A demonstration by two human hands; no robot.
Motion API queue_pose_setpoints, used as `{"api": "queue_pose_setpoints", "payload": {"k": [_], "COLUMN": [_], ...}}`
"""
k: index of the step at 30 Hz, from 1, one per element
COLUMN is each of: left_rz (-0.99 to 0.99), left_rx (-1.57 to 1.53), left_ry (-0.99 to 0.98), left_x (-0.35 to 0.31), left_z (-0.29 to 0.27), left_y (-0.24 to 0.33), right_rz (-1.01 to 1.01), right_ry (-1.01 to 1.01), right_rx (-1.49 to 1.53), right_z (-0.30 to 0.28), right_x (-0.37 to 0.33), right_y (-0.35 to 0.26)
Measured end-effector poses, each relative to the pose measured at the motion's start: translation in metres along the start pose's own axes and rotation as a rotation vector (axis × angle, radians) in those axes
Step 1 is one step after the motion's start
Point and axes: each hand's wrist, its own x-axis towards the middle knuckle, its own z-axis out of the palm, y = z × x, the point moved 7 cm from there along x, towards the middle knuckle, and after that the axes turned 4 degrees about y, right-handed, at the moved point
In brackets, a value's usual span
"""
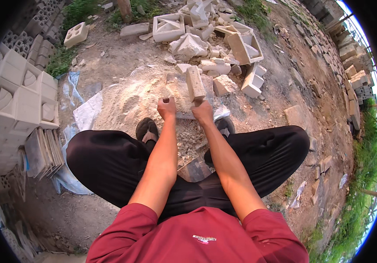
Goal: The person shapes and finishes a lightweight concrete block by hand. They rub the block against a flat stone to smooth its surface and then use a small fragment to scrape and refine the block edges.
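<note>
My right hand (203, 112) is closed round the short handle of a dusty, pale mallet (195, 83) with a long, blocky head. The head points away from me, above a flat slab (171, 83) strewn with crumbs. Level with it on the left, my left hand (167, 108) makes a fist; whatever it may hold is hidden in the fingers. Both hands are between my knees, over a spread of pale crushed rubble (127, 98). Just beyond the mallet lies a heap of broken pale blocks (188, 46), with a chunk (224, 85) at its near edge.
Stacked pale moulded blocks (24, 105) rise at the left, with thin leaning boards (44, 151) below them. A single block (76, 34) lies at the far left. Plastic sheeting (87, 109) borders the rubble. Rows of blocks (350, 87) and grass (368, 166) line the right.
</note>
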Motion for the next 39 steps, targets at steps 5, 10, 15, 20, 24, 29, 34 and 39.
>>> {"api": "queue_pose_setpoints", "payload": {"k": [5,10,15,20,24,29,34,39], "left_rz": [-0.054,-0.026,0.097,0.118,0.209,0.275,0.128,0.096], "left_rx": [-0.078,-0.103,-0.007,0.003,0.006,0.17,0.072,-0.024], "left_ry": [0.039,0.058,-0.028,-0.153,-0.27,-0.275,-0.315,-0.339], "left_x": [0.0,-0.007,-0.004,-0.018,-0.047,-0.06,-0.06,-0.047], "left_z": [0.001,0.011,0.015,0.036,0.07,0.088,0.102,0.099], "left_y": [-0.013,-0.002,-0.003,0.006,0.03,0.021,0.011,0.004], "right_rz": [0.15,0.157,0.01,0.015,0.101,0.109,0.0,-0.041], "right_ry": [-0.089,-0.007,-0.179,-0.113,0.026,0.084,0.078,0.123], "right_rx": [-0.094,-0.055,-0.089,-0.05,0.026,0.101,0.242,0.219], "right_z": [-0.025,0.001,0.032,0.013,-0.019,-0.036,-0.037,-0.033], "right_x": [0.014,-0.011,-0.019,-0.011,0.003,0.005,0.012,0.012], "right_y": [0.032,0.03,-0.012,0.019,0.057,0.066,0.053,0.023]}}
